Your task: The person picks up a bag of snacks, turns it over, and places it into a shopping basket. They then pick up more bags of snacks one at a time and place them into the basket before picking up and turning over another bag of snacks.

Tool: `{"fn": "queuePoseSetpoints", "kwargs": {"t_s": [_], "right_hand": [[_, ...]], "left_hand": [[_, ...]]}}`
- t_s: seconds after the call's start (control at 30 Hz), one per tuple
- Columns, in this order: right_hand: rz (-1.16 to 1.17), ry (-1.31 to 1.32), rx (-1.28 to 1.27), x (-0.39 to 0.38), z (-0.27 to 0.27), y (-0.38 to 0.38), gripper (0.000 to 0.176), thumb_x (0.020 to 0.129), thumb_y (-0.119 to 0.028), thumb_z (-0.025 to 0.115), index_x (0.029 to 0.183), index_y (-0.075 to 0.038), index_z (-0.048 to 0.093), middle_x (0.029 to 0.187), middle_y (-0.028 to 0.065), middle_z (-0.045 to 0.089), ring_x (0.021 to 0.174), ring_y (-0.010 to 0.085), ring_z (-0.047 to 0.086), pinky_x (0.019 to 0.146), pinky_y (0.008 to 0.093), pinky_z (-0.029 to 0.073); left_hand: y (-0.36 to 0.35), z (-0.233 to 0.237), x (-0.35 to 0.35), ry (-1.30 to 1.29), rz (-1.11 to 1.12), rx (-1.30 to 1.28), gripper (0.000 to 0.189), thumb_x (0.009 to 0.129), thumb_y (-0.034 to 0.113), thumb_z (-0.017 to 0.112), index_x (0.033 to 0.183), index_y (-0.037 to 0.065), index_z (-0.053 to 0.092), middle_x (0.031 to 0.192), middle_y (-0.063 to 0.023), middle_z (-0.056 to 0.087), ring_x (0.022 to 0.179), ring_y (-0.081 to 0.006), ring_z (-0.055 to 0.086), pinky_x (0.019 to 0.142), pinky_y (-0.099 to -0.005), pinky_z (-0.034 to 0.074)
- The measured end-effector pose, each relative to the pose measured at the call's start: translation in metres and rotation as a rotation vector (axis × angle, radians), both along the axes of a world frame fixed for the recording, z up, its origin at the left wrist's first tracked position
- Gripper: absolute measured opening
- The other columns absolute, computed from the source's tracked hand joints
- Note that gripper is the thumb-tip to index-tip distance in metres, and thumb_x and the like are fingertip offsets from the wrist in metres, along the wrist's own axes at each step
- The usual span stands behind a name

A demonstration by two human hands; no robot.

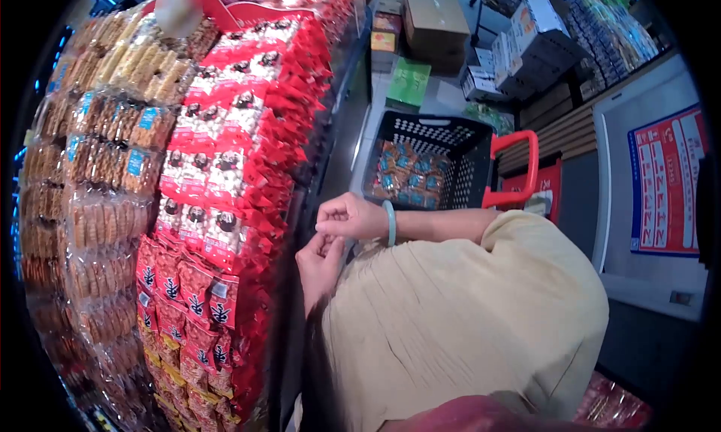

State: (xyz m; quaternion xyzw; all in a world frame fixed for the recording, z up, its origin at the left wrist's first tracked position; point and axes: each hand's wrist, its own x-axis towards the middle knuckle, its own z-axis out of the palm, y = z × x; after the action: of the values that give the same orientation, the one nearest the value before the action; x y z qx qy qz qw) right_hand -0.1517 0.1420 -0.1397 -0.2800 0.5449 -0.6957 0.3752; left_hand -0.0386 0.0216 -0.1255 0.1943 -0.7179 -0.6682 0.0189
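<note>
My right hand (351, 216), with a pale green bangle (390, 223) at the wrist, is closed, its thumb and fingers pressed together. Just below it, my left hand (319, 267) is also closed in a pinch, its fingertips nearly meeting the right hand's. Anything between the fingers is hidden or too small to make out. Both hands are in front of my beige shirt (451, 312), beside the display of red-and-white snack packs (214, 158). Beyond them stands a black shopping basket (469, 162) with a red handle (532, 169), holding several clear packs with blue labels (409, 178).
Left of the red packs are stacked clear bags of brown pastries (113, 222). Red snack bags (191, 297) fill the near end. Cardboard boxes (435, 19) and a green box (408, 83) stand on the floor ahead. A red-and-blue poster (667, 180) is at right.
</note>
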Motion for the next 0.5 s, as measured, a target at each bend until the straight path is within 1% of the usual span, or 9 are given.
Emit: {"fn": "queuePoseSetpoints", "kwargs": {"t_s": [0.07, 0.1, 0.13, 0.2, 0.27, 0.3, 0.33, 0.4, 0.5], "right_hand": [[0.001, 0.074, 0.116, 0.008, -0.003, 0.023, 0.016, 0.094, -0.014, 0.062, 0.090, 0.001, 0.062, 0.081, 0.0000, 0.065, 0.077, 0.0054, 0.063, 0.068, 0.0204, 0.051], [-0.041, 0.016, 0.111, 0.014, -0.012, 0.031, 0.016, 0.094, -0.015, 0.062, 0.093, 0.001, 0.062, 0.083, 0.0004, 0.065, 0.077, 0.0055, 0.063, 0.068, 0.0206, 0.051], [-0.078, -0.030, 0.101, 0.018, -0.019, 0.038, 0.016, 0.094, -0.015, 0.062, 0.095, 0.001, 0.062, 0.084, 0.0008, 0.065, 0.077, 0.0057, 0.062, 0.069, 0.0209, 0.051], [-0.100, -0.106, 0.096, 0.018, -0.025, 0.048, 0.017, 0.094, -0.015, 0.063, 0.099, 0.001, 0.061, 0.089, 0.0018, 0.065, 0.081, 0.0060, 0.062, 0.073, 0.0219, 0.051], [-0.122, -0.168, 0.064, 0.019, -0.028, 0.053, 0.018, 0.094, -0.016, 0.063, 0.100, 0.001, 0.061, 0.092, 0.0024, 0.064, 0.085, 0.0065, 0.061, 0.077, 0.0234, 0.051], [-0.125, -0.129, 0.061, 0.020, -0.024, 0.056, 0.017, 0.094, -0.015, 0.063, 0.100, 0.001, 0.061, 0.094, 0.0029, 0.063, 0.088, 0.0066, 0.060, 0.078, 0.0243, 0.050], [-0.116, -0.092, 0.039, 0.020, -0.028, 0.057, 0.017, 0.094, -0.015, 0.063, 0.101, 0.001, 0.061, 0.094, 0.0032, 0.064, 0.085, 0.0072, 0.060, 0.076, 0.0244, 0.051], [-0.025, -0.210, -0.024, 0.018, -0.033, 0.058, 0.017, 0.094, -0.014, 0.063, 0.103, 0.001, 0.060, 0.092, 0.0043, 0.064, 0.083, 0.0080, 0.061, 0.073, 0.0245, 0.051], [0.043, -0.183, 0.040, 0.004, -0.025, 0.068, 0.018, 0.094, -0.014, 0.063, 0.104, 0.001, 0.059, 0.090, 0.0054, 0.065, 0.080, 0.0087, 0.062, 0.071, 0.0247, 0.052]], "left_hand": [[0.005, -0.014, 0.002, -0.087, -0.091, -0.025, 0.016, 0.088, 0.006, 0.064, 0.098, -0.006, 0.068, 0.075, -0.0071, 0.070, 0.065, -0.0061, 0.059, 0.064, -0.0239, 0.050], [0.010, -0.013, 0.000, -0.118, -0.150, -0.060, 0.017, 0.088, 0.006, 0.064, 0.099, -0.006, 0.068, 0.073, -0.0089, 0.070, 0.066, -0.0065, 0.061, 0.063, -0.0246, 0.050], [0.010, -0.010, -0.003, -0.146, -0.252, -0.224, 0.016, 0.088, 0.007, 0.065, 0.096, -0.006, 0.068, 0.070, -0.0111, 0.069, 0.068, -0.0067, 0.064, 0.063, -0.0253, 0.050], [0.017, -0.010, -0.008, -0.146, -0.335, -0.325, 0.018, 0.090, 0.009, 0.064, 0.098, -0.006, 0.068, 0.072, -0.0058, 0.068, 0.067, -0.0051, 0.060, 0.062, -0.0243, 0.049], [0.023, -0.014, -0.011, -0.169, -0.307, -0.302, 0.017, 0.090, 0.008, 0.064, 0.097, -0.006, 0.069, 0.071, -0.0064, 0.068, 0.066, -0.0056, 0.060, 0.061, -0.0245, 0.048], [0.025, -0.017, -0.011, -0.186, -0.263, -0.277, 0.016, 0.090, 0.008, 0.064, 0.096, -0.006, 0.069, 0.071, -0.0069, 0.068, 0.065, -0.0062, 0.060, 0.059, -0.0248, 0.048], [0.025, -0.019, -0.012, -0.193, -0.249, -0.312, 0.016, 0.089, 0.008, 0.064, 0.094, -0.006, 0.069, 0.070, -0.0129, 0.070, 0.064, -0.0144, 0.070, 0.057, -0.0280, 0.051], [0.026, -0.018, -0.014, -0.265, -0.220, -0.333, 0.017, 0.090, 0.009, 0.064, 0.093, -0.007, 0.069, 0.070, -0.0122, 0.071, 0.065, -0.0135, 0.070, 0.057, -0.0274, 0.051], [0.032, -0.027, -0.020, -0.318, -0.223, -0.312, 0.017, 0.091, 0.009, 0.064, 0.091, -0.007, 0.069, 0.070, -0.0111, 0.071, 0.064, -0.0122, 0.068, 0.057, -0.0269, 0.052]]}}
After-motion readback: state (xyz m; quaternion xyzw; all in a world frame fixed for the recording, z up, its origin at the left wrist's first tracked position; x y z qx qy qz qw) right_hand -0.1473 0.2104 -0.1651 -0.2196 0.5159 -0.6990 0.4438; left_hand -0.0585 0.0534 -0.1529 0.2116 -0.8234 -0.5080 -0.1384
